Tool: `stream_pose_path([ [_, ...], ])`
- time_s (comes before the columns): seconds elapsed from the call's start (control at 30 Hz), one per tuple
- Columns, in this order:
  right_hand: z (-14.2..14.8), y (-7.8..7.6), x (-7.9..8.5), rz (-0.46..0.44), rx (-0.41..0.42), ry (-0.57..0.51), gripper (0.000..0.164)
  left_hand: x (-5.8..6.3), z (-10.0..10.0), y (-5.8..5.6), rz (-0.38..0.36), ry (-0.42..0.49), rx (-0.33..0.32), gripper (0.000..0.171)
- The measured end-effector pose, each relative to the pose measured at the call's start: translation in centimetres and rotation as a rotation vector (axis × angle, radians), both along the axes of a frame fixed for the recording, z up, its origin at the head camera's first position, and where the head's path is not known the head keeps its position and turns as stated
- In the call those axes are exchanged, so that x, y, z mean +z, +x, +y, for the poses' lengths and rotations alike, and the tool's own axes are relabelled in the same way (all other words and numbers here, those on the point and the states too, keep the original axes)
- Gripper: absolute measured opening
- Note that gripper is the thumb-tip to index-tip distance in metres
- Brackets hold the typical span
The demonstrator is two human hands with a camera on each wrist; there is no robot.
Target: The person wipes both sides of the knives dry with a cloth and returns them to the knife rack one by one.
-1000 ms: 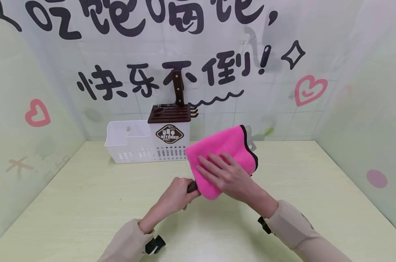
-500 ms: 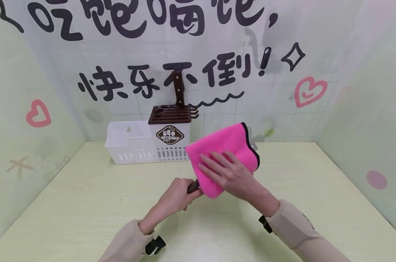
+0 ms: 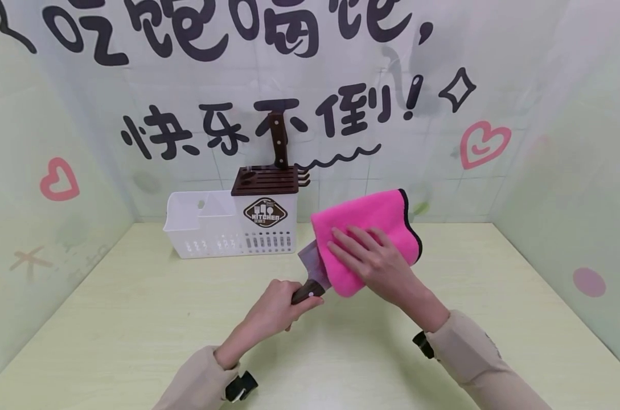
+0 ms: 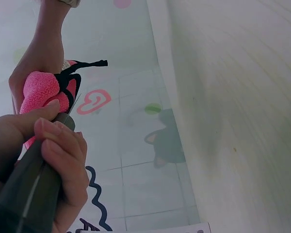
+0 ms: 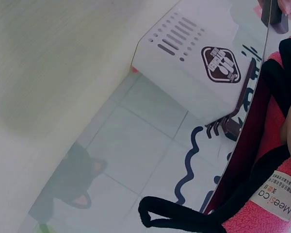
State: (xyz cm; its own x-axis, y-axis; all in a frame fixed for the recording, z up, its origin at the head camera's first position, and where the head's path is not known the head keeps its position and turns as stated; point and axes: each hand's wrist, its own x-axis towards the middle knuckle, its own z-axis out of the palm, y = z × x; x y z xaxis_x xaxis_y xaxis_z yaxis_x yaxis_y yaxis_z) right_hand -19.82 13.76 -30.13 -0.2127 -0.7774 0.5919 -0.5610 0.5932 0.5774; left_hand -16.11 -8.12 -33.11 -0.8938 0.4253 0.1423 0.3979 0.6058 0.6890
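Note:
My left hand (image 3: 276, 304) grips the dark riveted handle (image 3: 307, 291) of a cleaver, held above the table. Its wide grey blade (image 3: 312, 265) shows bare near the handle. A folded pink cloth (image 3: 363, 219) with black trim covers the rest of the blade. My right hand (image 3: 378, 265) holds the cloth around the blade, fingers spread over the upper face. In the right wrist view the thumb lies on the cloth's other side, beside a white label (image 5: 279, 196). The left wrist view looks along the handle (image 4: 31, 189) towards the cloth (image 4: 39, 90).
Behind my hands, a white plastic kitchen rack (image 3: 207, 242) stands against the back wall. Its brown slotted top (image 3: 265, 181) holds an upright dark-handled knife (image 3: 278, 139). Brown hooks (image 3: 303, 176) stick out from its right side. Decorated walls enclose the pale table (image 3: 135, 319) on three sides.
My right hand and the cloth have slid right and slightly up along the blade, away from the handle. Blade now shows near the handle, while the far end is covered. My left hand stays put.

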Motion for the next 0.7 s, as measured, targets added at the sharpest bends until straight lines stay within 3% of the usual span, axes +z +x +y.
stream_pose_path([
  [0.7,2.5,-1.1,0.0,-0.078,-0.085,-0.089,0.064,0.0,-0.3,0.3,-0.005,-0.005,0.02,0.04],
])
